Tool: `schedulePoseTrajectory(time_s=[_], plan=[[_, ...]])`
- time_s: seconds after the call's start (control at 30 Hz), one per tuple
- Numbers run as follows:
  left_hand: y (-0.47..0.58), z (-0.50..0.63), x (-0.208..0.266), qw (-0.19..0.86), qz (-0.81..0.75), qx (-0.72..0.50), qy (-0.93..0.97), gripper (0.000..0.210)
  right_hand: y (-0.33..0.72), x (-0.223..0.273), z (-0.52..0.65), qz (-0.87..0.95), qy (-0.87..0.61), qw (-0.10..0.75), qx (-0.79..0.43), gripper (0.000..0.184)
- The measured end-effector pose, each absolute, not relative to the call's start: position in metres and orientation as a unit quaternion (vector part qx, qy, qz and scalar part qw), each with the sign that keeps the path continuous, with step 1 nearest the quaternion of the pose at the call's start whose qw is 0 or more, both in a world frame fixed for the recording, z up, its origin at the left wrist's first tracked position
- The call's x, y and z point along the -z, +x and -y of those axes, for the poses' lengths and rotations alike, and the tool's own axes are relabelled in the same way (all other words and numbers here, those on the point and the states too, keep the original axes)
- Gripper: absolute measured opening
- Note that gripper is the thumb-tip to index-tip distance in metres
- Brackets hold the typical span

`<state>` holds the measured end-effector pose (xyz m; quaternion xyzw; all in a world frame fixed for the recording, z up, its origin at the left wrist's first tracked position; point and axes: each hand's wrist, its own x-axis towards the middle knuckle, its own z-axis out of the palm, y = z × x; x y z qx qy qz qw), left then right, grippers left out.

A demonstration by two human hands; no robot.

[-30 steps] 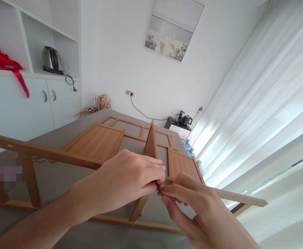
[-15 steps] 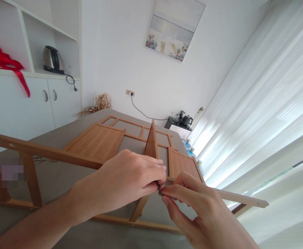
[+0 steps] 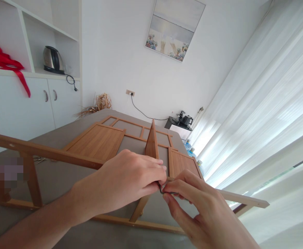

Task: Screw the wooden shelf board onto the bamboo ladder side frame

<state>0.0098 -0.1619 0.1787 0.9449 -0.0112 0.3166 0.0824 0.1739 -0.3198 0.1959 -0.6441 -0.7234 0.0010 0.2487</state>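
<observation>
My right hand (image 3: 198, 200) pinches a thin, dark, bent hex key (image 3: 163, 192) between thumb and fingers. The key's short end runs in under the fingertips of my left hand (image 3: 130, 180), so its tip is hidden. That left hand is closed over the rail of a brown wooden frame (image 3: 63, 155) where an upright wooden board (image 3: 151, 140) meets it. The frame stands across the near side of the table, its right end (image 3: 255, 201) sticking out past my right hand. Below my hands, a slanting crosspiece (image 3: 139, 209) joins the lower rail (image 3: 151, 224).
On the grey-covered table (image 3: 70, 136) lie a slatted wooden panel (image 3: 96, 141), another panel (image 3: 183, 160) and an open wooden frame (image 3: 130, 126). Dried stalks (image 3: 103, 102) are at the far left corner. White curtains (image 3: 270, 103) hang on the right.
My right hand has shifted slightly and the hex key has turned a little, its long arm showing more between the fingers. The left hand and the frame stay put.
</observation>
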Motion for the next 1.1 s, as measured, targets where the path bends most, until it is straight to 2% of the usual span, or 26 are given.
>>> schedulePoseTrajectory(time_s=[0.23, 0.63, 1.1], plan=[[0.0092, 0.1624, -0.1778, 0.079, 0.007, -0.320, 0.944, 0.012, 0.1725, -0.1970, 0.3195, 0.713, -0.648, 0.269, 0.010, 0.022], [0.0091, 0.1615, -0.1779, 0.077, 0.009, -0.325, 0.943, 0.010, 0.1711, -0.1949, 0.3193, 0.718, -0.648, 0.253, -0.003, 0.019], [0.0090, 0.1612, -0.1783, 0.079, 0.010, -0.313, 0.946, 0.009, 0.1652, -0.1877, 0.3173, 0.719, -0.675, 0.159, -0.030, 0.010]])
